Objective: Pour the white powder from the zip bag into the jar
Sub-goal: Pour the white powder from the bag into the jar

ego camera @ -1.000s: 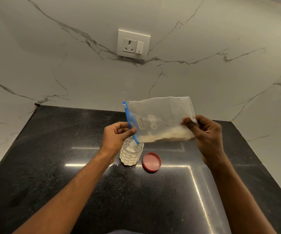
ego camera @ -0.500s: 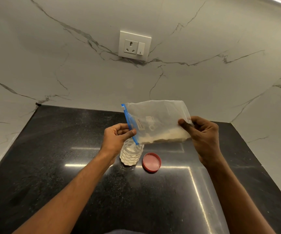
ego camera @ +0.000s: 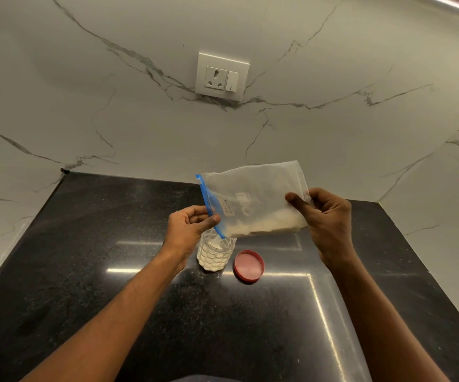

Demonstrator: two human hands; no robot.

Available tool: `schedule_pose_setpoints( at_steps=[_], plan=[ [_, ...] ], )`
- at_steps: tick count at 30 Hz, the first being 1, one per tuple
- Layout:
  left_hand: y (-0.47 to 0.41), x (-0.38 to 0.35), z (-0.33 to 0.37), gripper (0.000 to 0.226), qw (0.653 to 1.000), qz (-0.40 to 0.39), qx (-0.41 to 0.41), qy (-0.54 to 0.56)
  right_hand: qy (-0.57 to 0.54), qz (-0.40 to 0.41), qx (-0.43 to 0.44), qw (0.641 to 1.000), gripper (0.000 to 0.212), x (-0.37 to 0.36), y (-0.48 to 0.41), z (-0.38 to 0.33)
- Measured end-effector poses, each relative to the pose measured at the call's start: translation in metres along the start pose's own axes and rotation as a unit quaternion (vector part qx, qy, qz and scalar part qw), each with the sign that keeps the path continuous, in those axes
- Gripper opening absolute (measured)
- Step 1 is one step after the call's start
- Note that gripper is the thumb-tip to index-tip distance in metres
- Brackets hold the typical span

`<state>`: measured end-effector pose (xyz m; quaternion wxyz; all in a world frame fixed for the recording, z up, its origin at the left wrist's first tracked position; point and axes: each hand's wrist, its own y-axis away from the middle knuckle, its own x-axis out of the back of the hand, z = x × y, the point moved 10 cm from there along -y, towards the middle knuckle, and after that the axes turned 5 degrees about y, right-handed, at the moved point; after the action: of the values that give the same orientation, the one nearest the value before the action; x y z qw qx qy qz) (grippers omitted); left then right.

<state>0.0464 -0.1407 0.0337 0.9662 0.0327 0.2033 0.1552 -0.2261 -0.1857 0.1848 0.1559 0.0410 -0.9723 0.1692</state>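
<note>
A clear zip bag (ego camera: 253,197) with a blue zip strip hangs sideways above the counter, white powder lying along its lower edge. My left hand (ego camera: 188,226) pinches the zip end, whose lower corner dips into the mouth of a clear textured jar (ego camera: 215,253). The jar stands on the counter and holds white powder nearly to its top. My right hand (ego camera: 323,216) grips the bag's closed end, held slightly higher than the zip end.
A red lid (ego camera: 249,266) lies upside down on the black stone counter (ego camera: 85,271), just right of the jar. A marble wall with a socket plate (ego camera: 221,77) rises behind. The counter ends at marble walls at the left and right.
The bag's closed end has dropped a little and the bag has shifted slightly. Both hands keep their hold and the zip corner stays at the jar's mouth.
</note>
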Motion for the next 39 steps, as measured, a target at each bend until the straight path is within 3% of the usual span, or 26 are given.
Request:
schedule_pose_setpoints(
  at_steps=[14, 17, 31, 39],
  plan=[
    [0.001, 0.004, -0.001, 0.024, 1.000, 0.007, 0.000, 0.001, 0.012, -0.028, 0.030, 0.999, 0.003, -0.013, 0.000, -0.011],
    [0.001, 0.005, -0.002, 0.025, 1.000, 0.010, 0.003, 0.000, 0.039, 0.001, 0.039, 0.998, 0.010, -0.009, -0.001, -0.013],
    [0.005, 0.008, -0.009, 0.021, 0.999, 0.013, 0.029, 0.016, 0.039, -0.011, 0.031, 0.999, 0.021, -0.019, 0.005, -0.007],
    [0.004, 0.005, -0.007, 0.023, 1.000, 0.004, 0.024, 0.019, 0.027, 0.012, 0.017, 0.999, 0.020, -0.005, 0.002, 0.000]
  ],
)
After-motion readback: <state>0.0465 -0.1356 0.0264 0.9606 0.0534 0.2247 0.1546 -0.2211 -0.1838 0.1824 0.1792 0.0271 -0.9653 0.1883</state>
